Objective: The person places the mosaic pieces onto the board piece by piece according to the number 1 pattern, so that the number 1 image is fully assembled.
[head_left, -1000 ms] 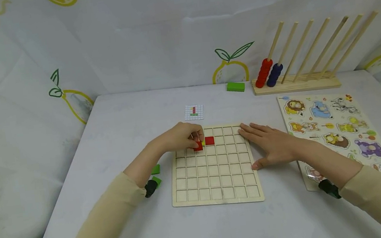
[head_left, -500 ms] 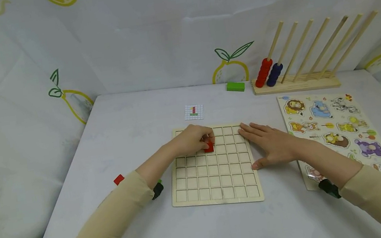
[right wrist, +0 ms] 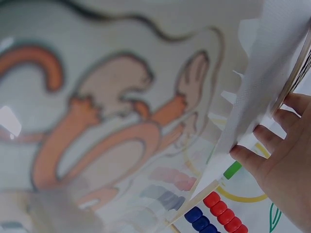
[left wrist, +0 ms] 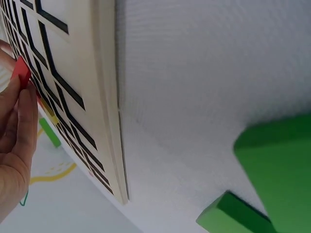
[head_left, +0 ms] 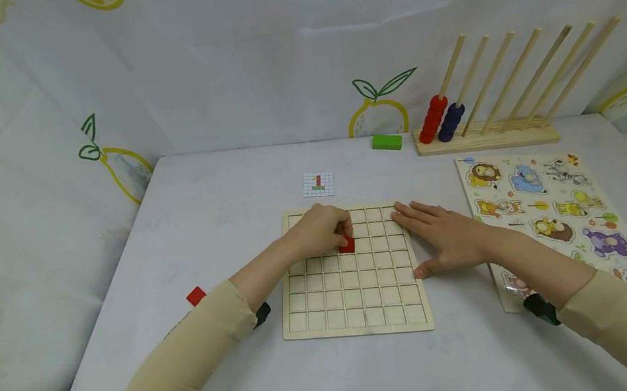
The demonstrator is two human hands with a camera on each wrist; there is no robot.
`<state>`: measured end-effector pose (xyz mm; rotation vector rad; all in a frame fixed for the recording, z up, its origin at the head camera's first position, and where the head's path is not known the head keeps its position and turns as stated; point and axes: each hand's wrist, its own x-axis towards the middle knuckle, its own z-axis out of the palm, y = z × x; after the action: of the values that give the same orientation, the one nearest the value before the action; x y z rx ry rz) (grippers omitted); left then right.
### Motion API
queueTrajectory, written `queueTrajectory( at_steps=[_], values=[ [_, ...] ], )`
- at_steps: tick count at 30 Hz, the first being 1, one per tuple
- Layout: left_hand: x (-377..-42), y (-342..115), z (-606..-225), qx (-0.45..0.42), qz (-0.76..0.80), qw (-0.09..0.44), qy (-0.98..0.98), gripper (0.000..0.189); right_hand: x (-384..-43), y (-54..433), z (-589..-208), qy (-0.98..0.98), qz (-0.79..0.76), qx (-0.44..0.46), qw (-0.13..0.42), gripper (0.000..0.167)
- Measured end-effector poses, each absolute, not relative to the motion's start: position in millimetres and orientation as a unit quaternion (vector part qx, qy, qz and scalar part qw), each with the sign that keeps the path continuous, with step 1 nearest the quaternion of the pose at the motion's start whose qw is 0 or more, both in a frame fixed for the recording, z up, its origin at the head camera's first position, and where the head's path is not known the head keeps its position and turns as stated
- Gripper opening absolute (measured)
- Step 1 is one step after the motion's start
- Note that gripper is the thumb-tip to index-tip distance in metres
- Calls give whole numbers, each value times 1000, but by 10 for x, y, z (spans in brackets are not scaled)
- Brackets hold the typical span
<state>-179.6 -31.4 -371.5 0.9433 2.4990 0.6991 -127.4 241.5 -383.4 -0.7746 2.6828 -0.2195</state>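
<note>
Left hand [head_left: 319,229] — green blocks [left wrist: 282,179] beside board [head_left: 353,298]

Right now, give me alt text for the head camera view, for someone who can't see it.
A person's left hand holds a red tile at a wooden grid board, while the right hand rests at its right edge. Beyond the board lies a small pattern card; an abacus and an animal puzzle sit off to the right.
</note>
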Motion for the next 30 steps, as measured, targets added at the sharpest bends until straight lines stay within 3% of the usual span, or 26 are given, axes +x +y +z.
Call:
queueTrajectory(
  at_steps=[30],
  values=[
    [-1753,-288,-3723,324,227,187,899,3,-1266,2424,-3836,944,-82,-271,169,111]
  ],
)
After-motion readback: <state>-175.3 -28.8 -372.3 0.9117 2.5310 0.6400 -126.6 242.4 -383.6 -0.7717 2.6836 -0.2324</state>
